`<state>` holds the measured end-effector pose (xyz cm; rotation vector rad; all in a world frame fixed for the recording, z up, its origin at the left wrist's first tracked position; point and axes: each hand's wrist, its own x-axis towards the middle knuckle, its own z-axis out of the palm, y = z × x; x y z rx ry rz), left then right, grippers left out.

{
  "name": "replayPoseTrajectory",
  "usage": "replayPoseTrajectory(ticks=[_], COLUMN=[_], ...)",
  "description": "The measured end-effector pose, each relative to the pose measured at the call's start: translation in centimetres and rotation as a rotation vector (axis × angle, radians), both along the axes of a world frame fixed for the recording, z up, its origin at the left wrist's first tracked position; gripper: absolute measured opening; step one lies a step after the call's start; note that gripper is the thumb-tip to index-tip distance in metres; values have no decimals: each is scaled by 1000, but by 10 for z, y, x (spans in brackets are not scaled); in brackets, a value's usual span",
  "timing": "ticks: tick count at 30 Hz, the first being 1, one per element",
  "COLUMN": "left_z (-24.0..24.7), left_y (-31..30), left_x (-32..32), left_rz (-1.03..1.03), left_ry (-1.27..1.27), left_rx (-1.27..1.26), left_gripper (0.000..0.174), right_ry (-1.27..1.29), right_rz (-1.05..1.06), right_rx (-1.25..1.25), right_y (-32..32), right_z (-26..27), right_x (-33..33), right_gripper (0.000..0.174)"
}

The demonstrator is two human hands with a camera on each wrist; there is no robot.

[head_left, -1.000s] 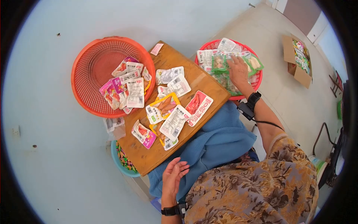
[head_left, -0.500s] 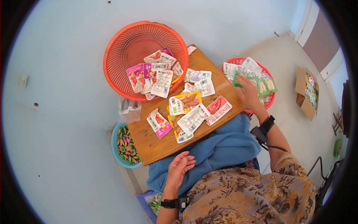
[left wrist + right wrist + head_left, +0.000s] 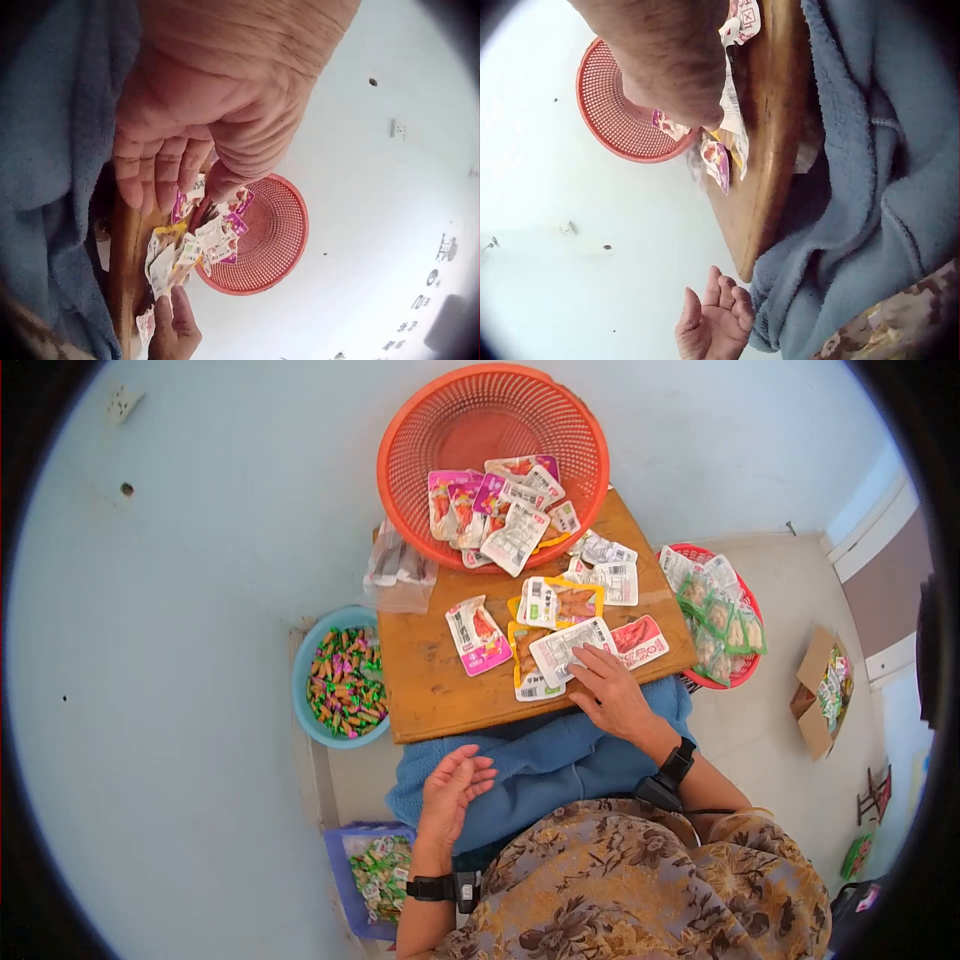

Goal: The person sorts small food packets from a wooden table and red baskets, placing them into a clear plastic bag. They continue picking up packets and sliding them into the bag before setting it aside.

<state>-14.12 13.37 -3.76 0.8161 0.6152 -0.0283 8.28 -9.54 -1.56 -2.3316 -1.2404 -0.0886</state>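
My right hand (image 3: 612,695) rests its fingertips on a white printed snack pouch (image 3: 570,648) lying back up on the wooden table. Its thumb is spread to the near side, off the pouch. Under and around that pouch lie yellow-edged pouches (image 3: 574,600), a red-and-white pouch (image 3: 640,639) and, farther left, a white-and-purple pouch (image 3: 478,636). My left hand (image 3: 450,790) hovers over the blue cloth (image 3: 530,780) before the table, holding nothing, fingers loosely bent. In the right wrist view the left palm (image 3: 714,330) faces up, beside the table corner.
An orange-red basket (image 3: 408,430) with several pouches stands at the table's back. A smaller red basket (image 3: 757,600) of green-edged packs sits at right. A teal basin (image 3: 305,700) of wrapped sweets and a purple bin (image 3: 345,880) are at left. A cardboard box (image 3: 815,730) stands on the floor.
My right hand has left the small red basket at right and come back over the table onto the white pouch. The left hand stays over the cloth. The head view has shifted.
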Motion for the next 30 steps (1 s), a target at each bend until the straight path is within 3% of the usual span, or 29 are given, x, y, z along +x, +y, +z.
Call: replayPoseTrajectory(ticks=[9, 19, 25, 27, 28, 30], left_z=[-16, -14, -9, -7, -13, -24], left_y=[29, 26, 25, 26, 28, 32], left_x=[-43, -30, 2, 20, 29, 53], left_rz=[238, 212, 173, 185, 176, 227], left_ry=[-15, -47, -65, -113, -121, -157], left_rx=[-6, -11, 218, 385, 389, 725], left_gripper=[33, 31, 30, 25, 25, 25], right_ry=[4, -176, -63, 196, 190, 203], right_rz=[22, 28, 35, -54, -63, -153], right_rx=[-110, -255, -124, 93, 99, 213], right_y=[7, 14, 10, 9, 8, 5], right_z=[-11, -25, -23, -19, -15, -6], right_x=[-1, 2, 13, 20, 25, 41], right_gripper=[48, 49, 43, 38, 38, 36])
